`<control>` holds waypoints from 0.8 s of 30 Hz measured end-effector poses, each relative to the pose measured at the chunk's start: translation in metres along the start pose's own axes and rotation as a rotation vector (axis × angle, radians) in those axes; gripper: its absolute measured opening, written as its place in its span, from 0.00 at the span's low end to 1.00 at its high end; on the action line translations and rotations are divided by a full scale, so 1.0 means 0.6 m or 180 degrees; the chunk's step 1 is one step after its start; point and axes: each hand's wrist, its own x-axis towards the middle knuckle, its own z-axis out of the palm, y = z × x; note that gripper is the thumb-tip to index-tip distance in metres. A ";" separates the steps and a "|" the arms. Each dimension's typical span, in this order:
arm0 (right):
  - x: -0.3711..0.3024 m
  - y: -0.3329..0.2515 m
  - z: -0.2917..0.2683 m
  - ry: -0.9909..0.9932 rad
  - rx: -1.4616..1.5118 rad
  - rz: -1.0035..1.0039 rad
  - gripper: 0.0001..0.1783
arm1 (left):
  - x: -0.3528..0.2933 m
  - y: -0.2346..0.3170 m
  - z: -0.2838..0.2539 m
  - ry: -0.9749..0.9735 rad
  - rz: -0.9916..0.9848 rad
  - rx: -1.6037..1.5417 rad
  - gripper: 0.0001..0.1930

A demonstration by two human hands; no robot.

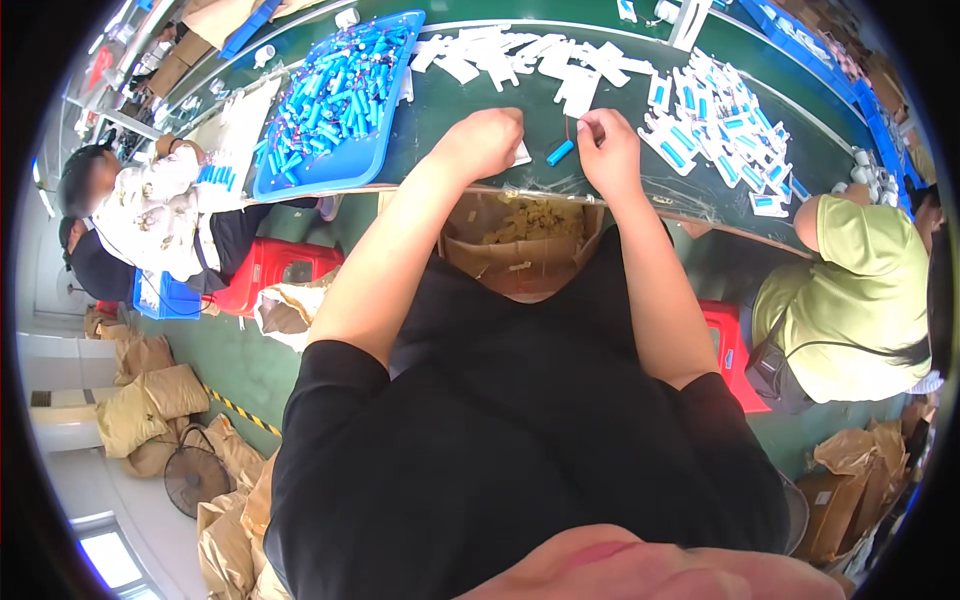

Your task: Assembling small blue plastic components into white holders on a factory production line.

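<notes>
a small blue cylindrical battery cell (pixel 560 153) sits between the two hands, to the left of the right fingers and a little nearer the body. it has a smooth, glossy sleeve and slants, its right end farther from the body; a thin red wire (pixel 568 128) runs from it away from the body, close beside the right fingertips. the thumb and forefinger of the bare right hand (pixel 612 155) curl close together there, but i cannot tell whether they grip the wire. the fingers of the left hand (pixel 478 147) are curled into a loose fist, and the edge of a flat white plastic piece (pixel 522 154) shows beside them; i cannot tell whether they hold it.

beyond both sets of fingers, a heap of white plastic holders (pixel 500 60) lies on the dark green bench (pixel 440 103). to the right of the right fingers spread white holders fitted with blue cells (pixel 728 122). left of the left fingers, a blue plastic tray (pixel 340 176) is heaped with loose blue wired cells (pixel 335 95).

any print on the cells is too small to read.
</notes>
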 end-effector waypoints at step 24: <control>0.046 -0.017 0.051 -0.1755 0.0476 -0.0654 0.20 | -0.050 -0.048 0.060 0.2398 -0.0446 -0.2086 0.03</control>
